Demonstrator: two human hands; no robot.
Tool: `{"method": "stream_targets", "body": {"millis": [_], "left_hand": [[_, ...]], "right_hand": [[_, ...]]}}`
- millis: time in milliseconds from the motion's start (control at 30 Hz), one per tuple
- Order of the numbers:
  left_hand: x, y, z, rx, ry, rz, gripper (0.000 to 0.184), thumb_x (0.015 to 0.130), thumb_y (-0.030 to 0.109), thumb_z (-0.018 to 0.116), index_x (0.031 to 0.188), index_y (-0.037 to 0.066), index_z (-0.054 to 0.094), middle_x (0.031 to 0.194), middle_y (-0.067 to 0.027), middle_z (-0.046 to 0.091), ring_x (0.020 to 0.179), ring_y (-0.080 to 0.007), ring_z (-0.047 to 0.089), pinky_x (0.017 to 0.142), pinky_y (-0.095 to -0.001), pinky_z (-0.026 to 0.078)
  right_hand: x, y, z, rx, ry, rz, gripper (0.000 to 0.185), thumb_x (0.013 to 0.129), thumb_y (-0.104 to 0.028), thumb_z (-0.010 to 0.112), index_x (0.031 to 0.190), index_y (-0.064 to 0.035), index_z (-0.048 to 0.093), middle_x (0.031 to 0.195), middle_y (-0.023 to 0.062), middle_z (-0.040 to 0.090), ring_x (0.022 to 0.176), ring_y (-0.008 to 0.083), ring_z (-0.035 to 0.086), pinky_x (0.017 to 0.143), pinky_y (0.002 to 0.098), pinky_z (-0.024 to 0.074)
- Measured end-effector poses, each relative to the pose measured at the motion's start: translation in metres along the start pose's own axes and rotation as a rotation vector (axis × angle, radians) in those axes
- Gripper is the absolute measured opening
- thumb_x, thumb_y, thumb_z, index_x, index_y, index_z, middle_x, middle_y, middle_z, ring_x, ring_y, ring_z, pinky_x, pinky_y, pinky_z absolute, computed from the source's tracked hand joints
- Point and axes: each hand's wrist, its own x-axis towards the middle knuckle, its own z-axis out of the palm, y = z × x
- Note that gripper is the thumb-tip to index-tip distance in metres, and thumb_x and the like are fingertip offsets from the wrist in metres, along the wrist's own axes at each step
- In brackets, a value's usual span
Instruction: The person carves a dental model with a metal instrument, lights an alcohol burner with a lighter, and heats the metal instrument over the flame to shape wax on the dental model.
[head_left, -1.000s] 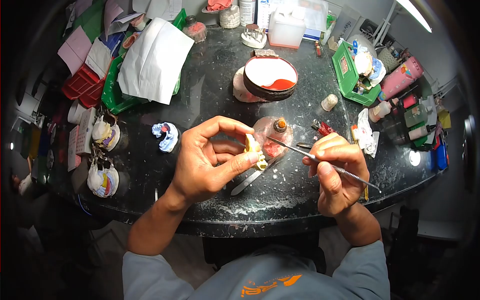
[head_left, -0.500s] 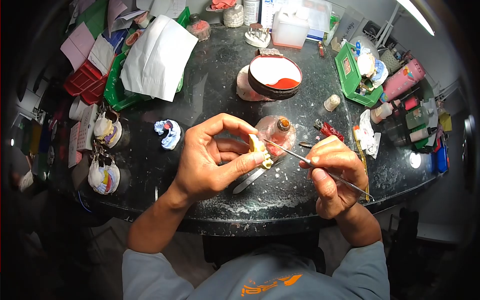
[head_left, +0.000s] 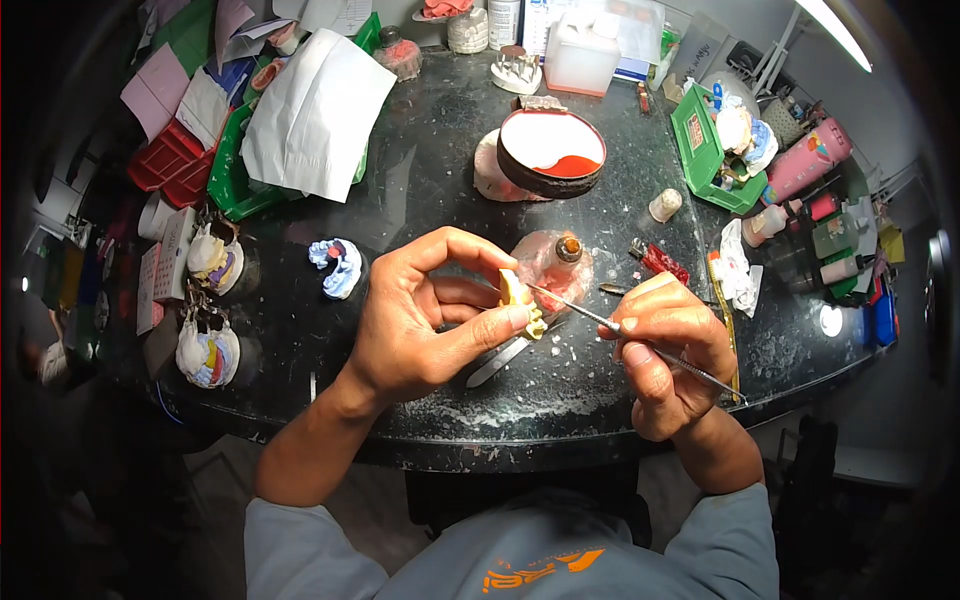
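Between thumb and fingers my left hand (head_left: 425, 310) holds a small yellow dental model (head_left: 533, 318), raised above the black table. My right hand (head_left: 675, 350) grips a thin metal dental tool (head_left: 650, 345) in a pinch; its left tip is close to the upper part of the model, and whether they touch is unclear. Just behind the model stands a small burner with a brown top (head_left: 568, 250) on a pinkish base. A flat metal blade (head_left: 497, 362) lies below the model. To the left of my left hand sits a blue and white dental cast (head_left: 335, 268).
A round tin of red and white material (head_left: 550, 145) stands behind the burner. Two mounted casts (head_left: 208, 350) are at the left, near a green tray (head_left: 232, 170) under white paper. At right are a green box (head_left: 700, 150), a red lighter (head_left: 665, 262) and crumpled tissue (head_left: 737, 268).
Over the last second the view has shifted slightly, and the tool's tip has come down a little beside the model. Both hands keep their holds.
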Motion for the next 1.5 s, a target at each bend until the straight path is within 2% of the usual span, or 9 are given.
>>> {"method": "stream_targets", "body": {"millis": [733, 1333, 1500], "left_hand": [[-0.0003, 0.0008, -0.0002, -0.003, 0.007, 0.001, 0.035, 0.083, -0.010, 0.067, 0.114, -0.006, 0.053, 0.094, -0.0109, 0.064, 0.091, -0.0169, 0.068, 0.082, -0.0276, 0.057], [-0.0003, -0.0002, -0.0010, 0.015, -0.019, 0.001, 0.034, 0.083, -0.010, 0.067, 0.113, -0.007, 0.053, 0.096, -0.0122, 0.065, 0.093, -0.0190, 0.069, 0.085, -0.0294, 0.057], [-0.0004, -0.0005, -0.0014, 0.003, -0.028, 0.007, 0.034, 0.084, -0.010, 0.067, 0.113, -0.007, 0.052, 0.098, -0.0138, 0.066, 0.098, -0.0217, 0.069, 0.087, -0.0306, 0.057]], "right_hand": [[-0.0001, -0.0010, -0.0021, 0.004, -0.015, -0.008, 0.020, 0.076, 0.008, 0.062, 0.096, 0.0046, 0.060, 0.086, 0.0176, 0.064, 0.074, 0.0239, 0.063, 0.067, 0.0332, 0.0514], [0.0002, -0.0015, -0.0004, -0.027, -0.011, -0.005, 0.022, 0.075, 0.009, 0.063, 0.096, 0.0043, 0.061, 0.086, 0.0169, 0.066, 0.074, 0.0238, 0.064, 0.067, 0.0334, 0.0522], [0.0006, -0.0025, 0.0003, -0.017, 0.000, -0.017, 0.021, 0.077, 0.009, 0.062, 0.098, 0.0046, 0.061, 0.086, 0.0164, 0.066, 0.075, 0.0233, 0.065, 0.068, 0.0327, 0.0528]]}}
